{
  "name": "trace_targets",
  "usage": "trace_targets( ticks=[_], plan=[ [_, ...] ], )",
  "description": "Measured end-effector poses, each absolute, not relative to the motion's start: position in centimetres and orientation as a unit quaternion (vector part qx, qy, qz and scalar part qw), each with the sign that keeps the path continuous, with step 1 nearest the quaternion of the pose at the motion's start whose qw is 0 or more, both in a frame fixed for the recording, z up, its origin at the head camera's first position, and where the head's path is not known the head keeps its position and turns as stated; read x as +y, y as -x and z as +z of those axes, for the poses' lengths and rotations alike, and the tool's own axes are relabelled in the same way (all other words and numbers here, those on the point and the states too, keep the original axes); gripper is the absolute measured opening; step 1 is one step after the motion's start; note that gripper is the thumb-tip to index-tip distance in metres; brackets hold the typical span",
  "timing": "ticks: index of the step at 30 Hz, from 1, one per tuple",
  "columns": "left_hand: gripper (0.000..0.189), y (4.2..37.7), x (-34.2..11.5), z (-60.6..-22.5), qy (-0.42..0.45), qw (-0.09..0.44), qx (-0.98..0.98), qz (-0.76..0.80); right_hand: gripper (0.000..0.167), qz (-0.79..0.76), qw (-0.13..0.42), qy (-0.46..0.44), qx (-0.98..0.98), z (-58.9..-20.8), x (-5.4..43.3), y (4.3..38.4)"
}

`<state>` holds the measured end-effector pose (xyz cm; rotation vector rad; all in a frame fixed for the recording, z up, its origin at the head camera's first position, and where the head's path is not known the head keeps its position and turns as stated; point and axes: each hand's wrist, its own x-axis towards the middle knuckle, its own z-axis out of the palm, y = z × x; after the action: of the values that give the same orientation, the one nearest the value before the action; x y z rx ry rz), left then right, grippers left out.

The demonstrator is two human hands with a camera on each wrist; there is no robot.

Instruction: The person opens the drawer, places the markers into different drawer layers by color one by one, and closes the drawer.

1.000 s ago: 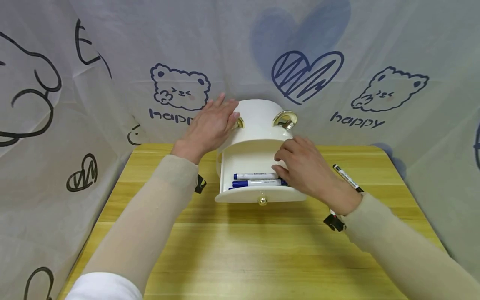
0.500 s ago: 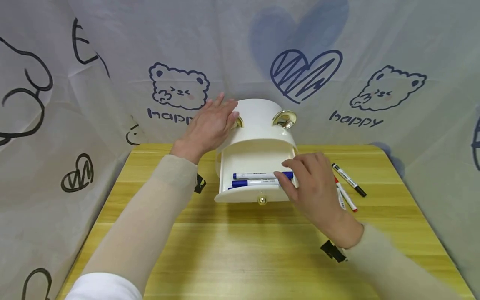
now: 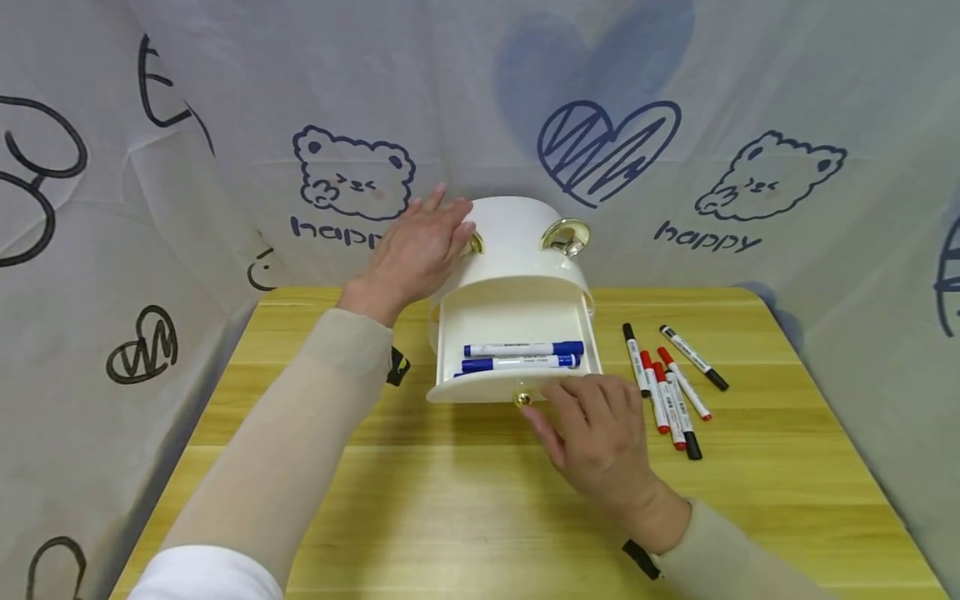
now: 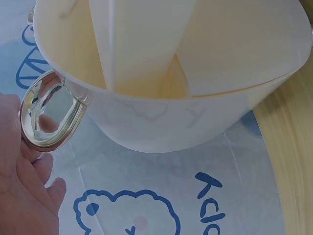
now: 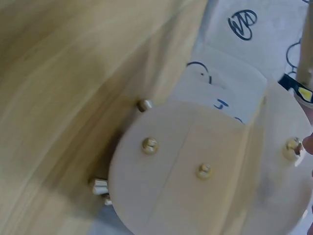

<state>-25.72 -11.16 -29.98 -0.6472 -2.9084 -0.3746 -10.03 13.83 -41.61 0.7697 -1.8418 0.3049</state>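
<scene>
A white rounded box (image 3: 517, 229) with gold ring-shaped ears (image 3: 567, 237) stands at the back of the table, its top drawer (image 3: 517, 312) pulled out. Several blue-capped markers (image 3: 523, 349) lie across the drawer behind its front panel. My left hand (image 3: 420, 254) rests at the box's upper left, fingers extended; in the left wrist view it is beside the gold ear (image 4: 51, 112). My right hand (image 3: 603, 433), fingers loosely bent, is at the right part of the drawer front, thumb close to the gold knob (image 3: 522, 399). In the right wrist view a fingertip (image 5: 308, 144) overlaps that knob's edge.
Several red and black markers (image 3: 656, 392) lie loosely on the wooden table (image 3: 450, 517), right of the box. A white printed cloth (image 3: 480, 100) hangs behind. The right wrist view shows more gold knobs (image 5: 150, 145) on the box's lower front and small feet (image 5: 99, 186).
My right hand has moved from inside the drawer, out over its right side, then down and left to the front knob. The loose markers are now uncovered. My left hand has stayed put.
</scene>
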Motion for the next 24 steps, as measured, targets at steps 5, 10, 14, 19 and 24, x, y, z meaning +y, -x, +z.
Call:
trace_targets(
  ticks=[5,10,14,19,24],
  plan=[
    [0.061,25.7,-11.1,-29.9,0.212,0.066,-0.967,-0.123,0.042,0.107,0.535,-0.335,-0.768,-42.6,13.4,10.1],
    [0.061,25.7,-11.1,-29.9,0.212,0.062,-0.967,-0.129,0.039,0.098,0.541,-0.339,-0.763,-43.3,13.2,10.5],
    [0.061,25.8,-11.1,-29.9,0.211,0.062,-0.967,-0.128,0.035,0.095,0.539,-0.341,-0.764,-43.7,13.1,10.8],
    [0.061,25.7,-11.2,-29.9,0.211,0.061,-0.967,-0.127,0.033,0.085,0.521,-0.341,-0.778,-43.9,13.2,10.8],
    [0.061,25.6,-11.1,-29.9,0.212,0.063,-0.967,-0.127,0.033,0.071,0.514,-0.341,-0.784,-43.9,13.2,10.8]
  ],
)
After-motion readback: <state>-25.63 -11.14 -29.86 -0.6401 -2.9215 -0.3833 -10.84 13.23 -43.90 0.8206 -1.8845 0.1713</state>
